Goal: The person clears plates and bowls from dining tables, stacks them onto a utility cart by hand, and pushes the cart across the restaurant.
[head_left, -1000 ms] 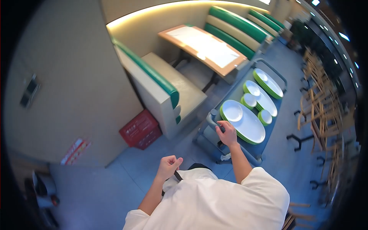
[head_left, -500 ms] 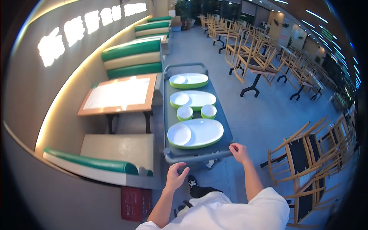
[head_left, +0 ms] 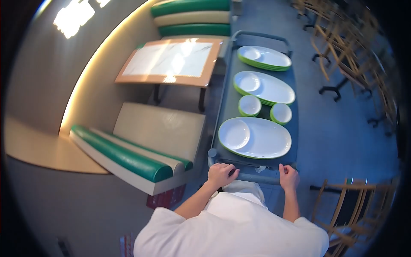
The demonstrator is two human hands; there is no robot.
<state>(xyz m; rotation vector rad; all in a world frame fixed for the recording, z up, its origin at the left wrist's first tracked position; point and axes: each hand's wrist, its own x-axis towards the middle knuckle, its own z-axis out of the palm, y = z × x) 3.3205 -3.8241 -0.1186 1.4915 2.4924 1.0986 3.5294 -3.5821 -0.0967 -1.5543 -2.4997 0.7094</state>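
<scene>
My left hand point(head_left: 223, 174) is closed around the near handle of a grey serving cart point(head_left: 223, 112), towards its left corner. At the other end of that handle point(head_left: 259, 176), my right hand point(head_left: 289, 176) has its fingers curled on the bar. White oval plates with green undersides stand in stacks on the cart top: a near stack point(head_left: 269, 139), a middle stack point(head_left: 272, 88) and a far stack point(head_left: 274, 56). Between the near and middle stacks sit a left small bowl point(head_left: 249, 105) and a right small bowl point(head_left: 281, 113), both white inside and green outside.
Left of the cart are a booth table point(head_left: 167, 60) with a marble-look top and a beige bench point(head_left: 160, 128) with green trim. Wooden chairs point(head_left: 359, 210) stand at the near right; more chairs point(head_left: 346, 43) are upturned on tables farther back. Grey floor point(head_left: 329, 128) runs between.
My left hand has come from off the cart onto the handle and closed. The cart now appears nearer my body and farther right in view. The view has tilted down.
</scene>
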